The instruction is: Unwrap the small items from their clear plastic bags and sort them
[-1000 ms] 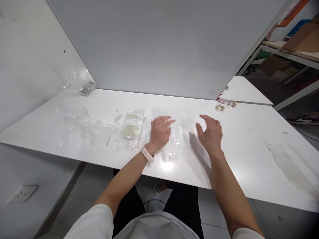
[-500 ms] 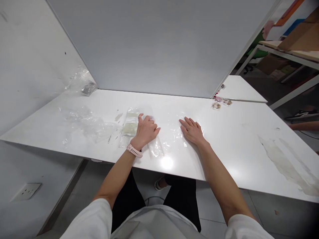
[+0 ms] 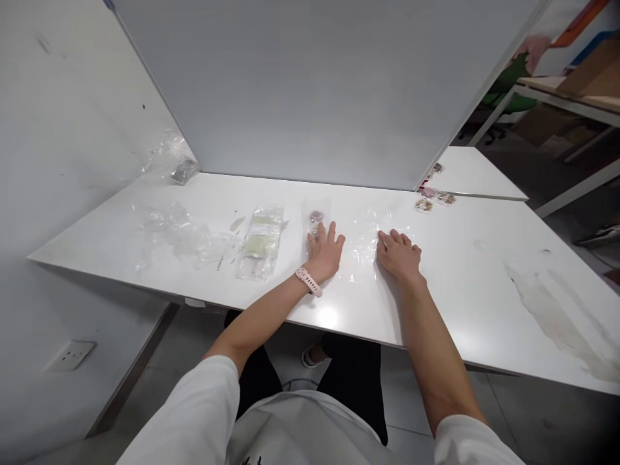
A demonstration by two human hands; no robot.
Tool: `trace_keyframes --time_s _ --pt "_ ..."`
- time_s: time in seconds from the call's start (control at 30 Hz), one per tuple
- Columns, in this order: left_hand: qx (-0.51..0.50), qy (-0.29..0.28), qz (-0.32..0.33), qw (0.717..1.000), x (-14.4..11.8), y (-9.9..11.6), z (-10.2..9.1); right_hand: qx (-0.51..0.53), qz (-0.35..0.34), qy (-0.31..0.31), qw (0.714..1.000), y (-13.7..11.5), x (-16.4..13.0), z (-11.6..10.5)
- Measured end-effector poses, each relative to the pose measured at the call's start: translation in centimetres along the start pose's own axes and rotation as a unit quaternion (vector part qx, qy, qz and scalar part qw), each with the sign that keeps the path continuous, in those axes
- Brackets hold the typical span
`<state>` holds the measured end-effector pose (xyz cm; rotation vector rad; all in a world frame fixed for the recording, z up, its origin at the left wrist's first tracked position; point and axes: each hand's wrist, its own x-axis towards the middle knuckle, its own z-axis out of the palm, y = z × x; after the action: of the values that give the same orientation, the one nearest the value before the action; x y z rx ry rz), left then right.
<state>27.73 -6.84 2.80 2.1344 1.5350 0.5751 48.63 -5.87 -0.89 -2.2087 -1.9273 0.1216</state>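
My left hand (image 3: 325, 253) rests with its fingers spread over a clear bag (image 3: 316, 208) that has small round purplish and dark items in it. The hand covers the lower part of that bag. To its left, a clear packet (image 3: 261, 242) with pale green contents lies flat on the table. My right hand (image 3: 401, 255) touches the right side of a flat, clear plastic bag (image 3: 363, 252); its fingers are bent but apart. That bag's outline is hard to make out against the white tabletop.
Crumpled clear plastic (image 3: 179, 236) lies on the left of the white table (image 3: 465, 278). A bag with a grey piece (image 3: 185, 171) sits in the back left corner. Several small wrapped items (image 3: 429, 197) lie by the tall grey panel's (image 3: 310, 97) right edge.
My left hand has moved right, off the green packet and onto the bag with round items, which now shows. The right hand has shifted slightly right, its fingers more bent. The view has moved a little.
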Motion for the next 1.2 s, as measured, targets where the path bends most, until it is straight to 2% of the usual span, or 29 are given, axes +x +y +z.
trace_keyframes --time_s 0.1,0.27,0.37,0.43,0.5,0.57,0.63,0.7,0.77,0.83,0.93,1.03,1.1,1.2 --pt "-0.031 0.022 -0.042 0.998 0.4 -1.3 -1.0 0.006 0.007 -0.001 1.0 -0.2 -0.1 0.0" --pt "-0.052 0.073 -0.052 0.995 -0.9 -5.8 -6.0 0.008 0.001 0.008 1.0 -0.3 0.0 -0.1" --pt "-0.023 0.136 -0.103 0.985 -1.8 -7.9 -8.5 0.009 0.001 0.012 1.0 -0.3 -0.1 -0.1" --pt "0.017 0.19 -0.112 0.975 -2.4 -8.2 -9.2 0.009 0.006 0.008 1.0 -0.4 -0.1 -0.2" --pt "0.037 0.22 -0.074 0.972 -2.8 -7.4 -8.9 0.006 0.008 0.003 1.0 -0.5 -0.1 -0.2" --pt "0.024 0.2 -0.008 0.979 -3.1 -5.4 -7.7 0.001 0.008 0.0 1.0 -0.5 -0.1 -0.3" --pt "-0.004 0.14 0.067 0.988 -3.1 -3.0 -5.8 -0.002 0.007 -0.001 1.0 -0.6 -0.1 -0.3" --pt "-0.033 0.058 0.106 0.992 -3.1 -1.0 -3.9 -0.002 0.008 -0.002 1.0 -0.5 -0.1 -0.2" --pt "-0.042 -0.019 0.089 0.995 -3.1 0.0 -2.7 0.0 0.01 -0.004 1.0 -0.4 0.0 -0.2" --pt "-0.014 -0.058 0.032 0.998 -3.2 -0.3 -2.3 0.002 0.014 -0.004 1.0 -0.2 0.0 -0.3" --pt "0.066 -0.027 -0.063 0.995 -3.9 -2.7 -3.3 0.007 0.018 -0.007 1.0 0.2 0.0 -0.5" --pt "0.131 0.017 -0.104 0.986 -5.1 -5.4 -4.7 0.012 0.012 -0.009 1.0 0.1 0.0 -0.9" --pt "0.163 0.04 -0.091 0.982 -5.7 -6.5 -5.5 0.016 -0.006 -0.004 1.0 -0.6 0.1 -0.9" --pt "0.188 0.102 -0.029 0.977 -5.9 -6.6 -6.6 0.032 -0.071 -0.011 0.997 -3.2 1.2 -0.9"
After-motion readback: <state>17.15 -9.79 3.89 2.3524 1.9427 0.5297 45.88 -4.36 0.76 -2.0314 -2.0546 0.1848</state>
